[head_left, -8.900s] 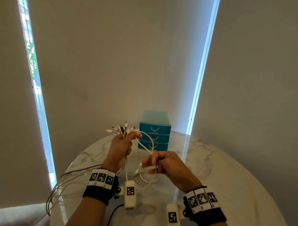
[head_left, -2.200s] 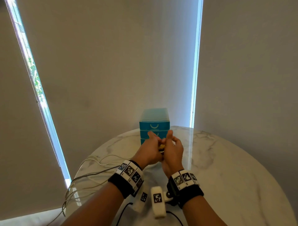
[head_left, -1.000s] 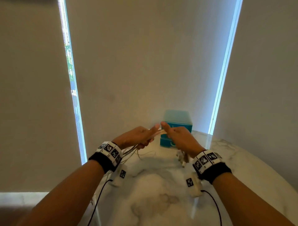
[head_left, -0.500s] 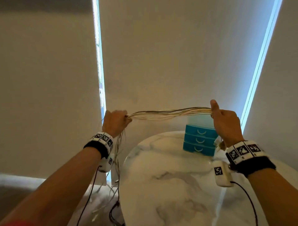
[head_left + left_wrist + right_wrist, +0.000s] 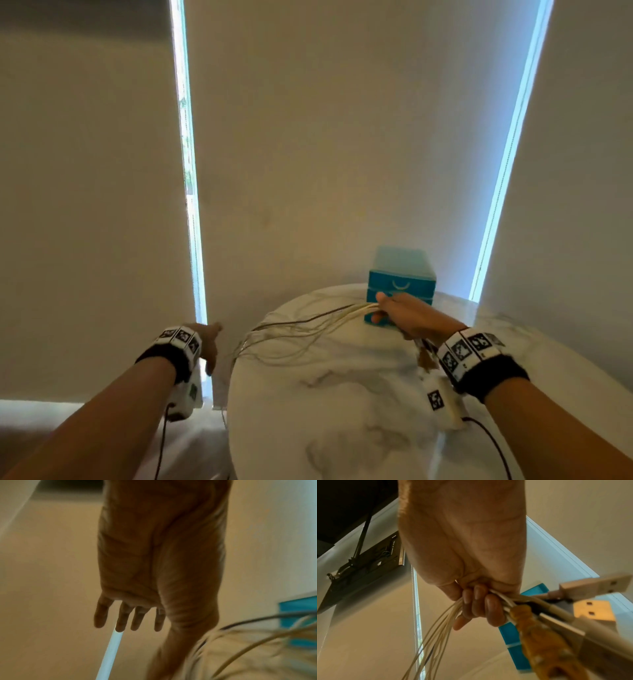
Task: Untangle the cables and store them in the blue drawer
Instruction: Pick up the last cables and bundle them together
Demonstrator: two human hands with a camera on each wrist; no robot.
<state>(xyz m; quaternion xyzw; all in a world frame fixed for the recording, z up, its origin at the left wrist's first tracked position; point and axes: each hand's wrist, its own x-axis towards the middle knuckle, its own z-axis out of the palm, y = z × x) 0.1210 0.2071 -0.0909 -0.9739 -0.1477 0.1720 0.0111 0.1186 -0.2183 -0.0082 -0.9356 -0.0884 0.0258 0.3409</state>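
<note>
The table (image 5: 359, 411) is carrying the blue drawer (image 5: 400, 284) at its far edge, and the cables (image 5: 308, 325) are trailing off its left rim, so they risk snagging there. The right hand (image 5: 407, 315) is clamping their plug ends just before the drawer, while the left hand (image 5: 205, 342), fingers (image 5: 120, 620) spread and empty, is steadying nothing; loose strands may re-tangle.

Left hand (image 5: 205, 342) reaching forward, fingers (image 5: 120, 620) straight and spread, right hand (image 5: 407, 317) fisted, arm extended

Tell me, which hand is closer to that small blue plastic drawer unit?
The right hand, gripping the bundle of pale cables directly before the small blue plastic drawer unit. The left hand hangs open beyond the round marble table.
</note>
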